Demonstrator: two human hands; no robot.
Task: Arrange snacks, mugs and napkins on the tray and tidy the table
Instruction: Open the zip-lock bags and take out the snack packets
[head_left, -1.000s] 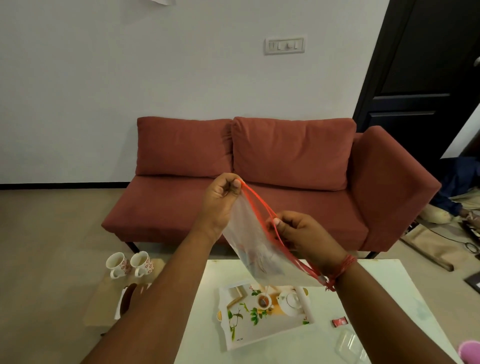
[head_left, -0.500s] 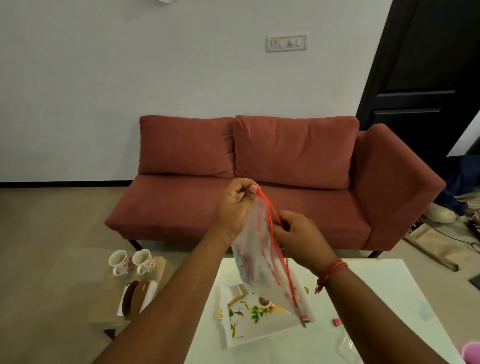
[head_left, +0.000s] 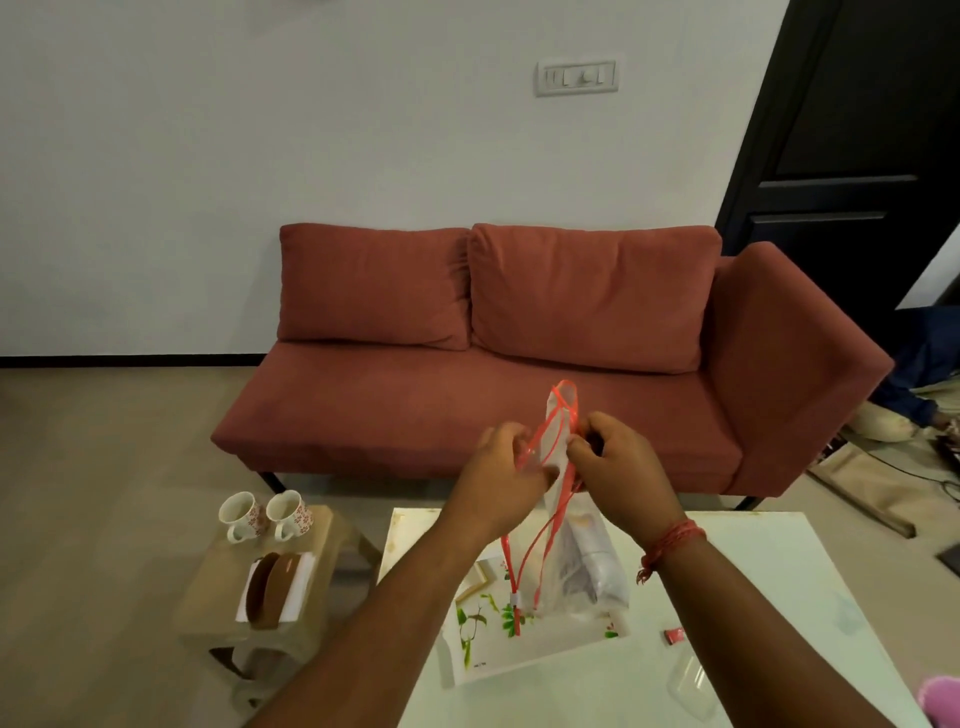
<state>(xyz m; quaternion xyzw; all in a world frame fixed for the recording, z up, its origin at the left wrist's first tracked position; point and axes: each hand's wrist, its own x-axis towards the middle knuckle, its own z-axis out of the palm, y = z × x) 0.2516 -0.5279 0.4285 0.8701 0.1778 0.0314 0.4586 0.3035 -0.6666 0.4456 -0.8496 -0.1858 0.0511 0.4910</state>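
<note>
A clear plastic zip bag (head_left: 582, 566) with red edges hangs over the white table (head_left: 769, 571), held upright between both hands. My left hand (head_left: 501, 480) pinches the bag's left side near the top. My right hand (head_left: 615, 467) grips the right side, with a red thread around its wrist. Under the bag lies a white tray (head_left: 498, 639) printed with green leaves. Two white floral mugs (head_left: 265, 514) stand on a low wooden stool (head_left: 208, 597) to the left of the table. On that stool a brown holder with white napkins (head_left: 275, 587) sits in front of the mugs.
A red sofa (head_left: 467, 405) stands behind the table against the wall. A small red wrapper (head_left: 674, 635) and a clear plastic lid (head_left: 693, 675) lie on the table's right part. A pink object (head_left: 943, 699) shows at the bottom right. A dark door (head_left: 857, 156) is at the right.
Both hands have come down and closer together. The bag, first stretched out slanting between them, now hangs upright and bunched over the tray.
</note>
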